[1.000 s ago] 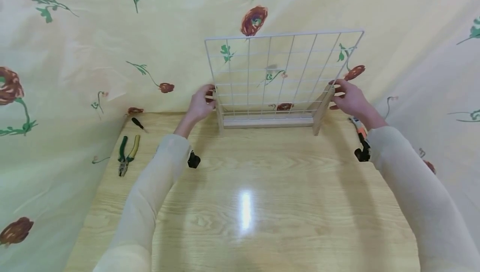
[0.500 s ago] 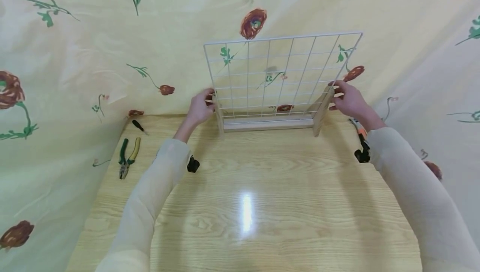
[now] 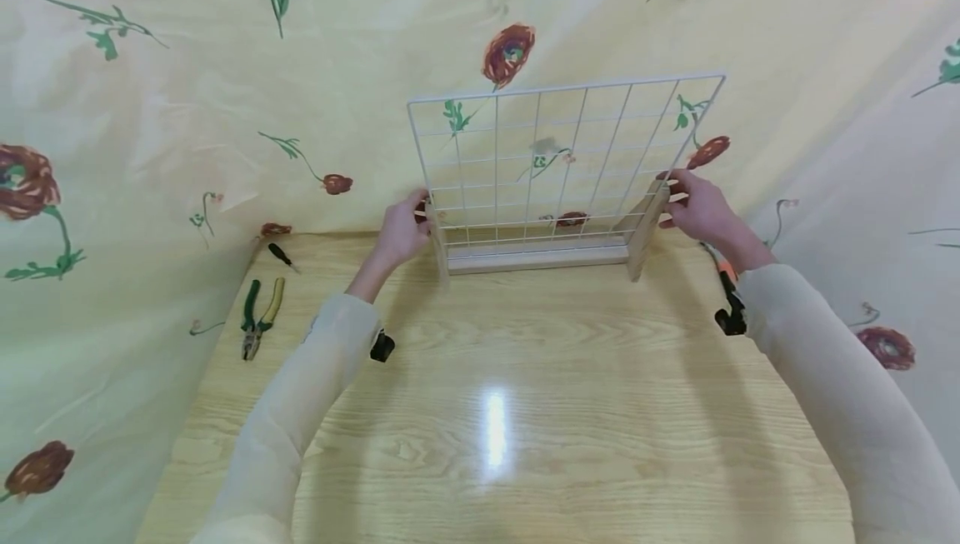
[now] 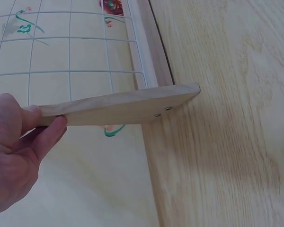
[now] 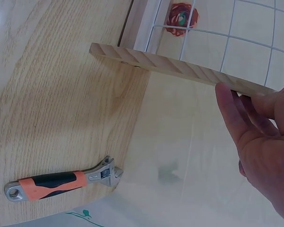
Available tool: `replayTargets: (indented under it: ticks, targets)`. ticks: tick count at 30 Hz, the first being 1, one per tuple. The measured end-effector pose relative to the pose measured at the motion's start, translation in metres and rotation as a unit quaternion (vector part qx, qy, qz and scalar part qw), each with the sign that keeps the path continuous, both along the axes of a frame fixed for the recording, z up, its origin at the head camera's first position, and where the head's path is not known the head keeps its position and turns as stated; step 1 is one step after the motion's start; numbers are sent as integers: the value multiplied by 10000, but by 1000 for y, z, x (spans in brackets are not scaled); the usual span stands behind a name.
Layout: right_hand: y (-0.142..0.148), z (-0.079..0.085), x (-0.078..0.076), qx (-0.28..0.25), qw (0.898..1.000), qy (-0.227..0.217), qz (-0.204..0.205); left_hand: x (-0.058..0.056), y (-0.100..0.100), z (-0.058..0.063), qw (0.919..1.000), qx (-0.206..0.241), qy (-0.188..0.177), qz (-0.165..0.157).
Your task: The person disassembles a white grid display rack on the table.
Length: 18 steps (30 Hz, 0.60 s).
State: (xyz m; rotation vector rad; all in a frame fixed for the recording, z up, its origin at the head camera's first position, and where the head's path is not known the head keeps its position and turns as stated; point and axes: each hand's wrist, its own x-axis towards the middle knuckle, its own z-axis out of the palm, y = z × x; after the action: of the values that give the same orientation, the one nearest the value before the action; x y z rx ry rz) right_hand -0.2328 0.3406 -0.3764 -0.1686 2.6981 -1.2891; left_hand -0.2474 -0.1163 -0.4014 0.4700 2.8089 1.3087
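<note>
A white wire grid panel (image 3: pixel 555 90) stands tilted at the back, its lower edge by a pale wooden crossbar (image 3: pixel 536 259). Wooden side boards flank it. My left hand (image 3: pixel 403 232) pinches the upper end of the left side board (image 4: pixel 109 106), thumb on one side and fingers on the other. Two screw heads (image 4: pixel 168 109) show low on that board's outer face. At the other end my right hand (image 3: pixel 701 207) holds the top of the right side board (image 5: pixel 180 71) between thumb and fingertips. The right wrist view shows fingertips against its outer face.
An adjustable wrench (image 5: pixel 52 184) with orange and black grip lies right of the rack, partly behind my right forearm in the head view. Pliers (image 3: pixel 251 306) and a small black screwdriver (image 3: pixel 277 252) lie at left on the wood-grain table (image 3: pixel 570 411). Flower-patterned cloth (image 3: pixel 360 52) rises behind.
The scene sits slightly lower in the head view than before. Both hands keep their hold on the side boards, and the rack stays in place against the cloth.
</note>
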Motion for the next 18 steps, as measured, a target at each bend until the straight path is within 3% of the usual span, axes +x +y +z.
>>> replayTargets:
  ticks: [11,18]
  targets:
    - [-1,-6,5,94,9999,131,24,12,-2,-4,9982,-550,238,18]
    - [-1,-7,5,27,9997,243,62,17,-2,-4,9981,-468,392,-69]
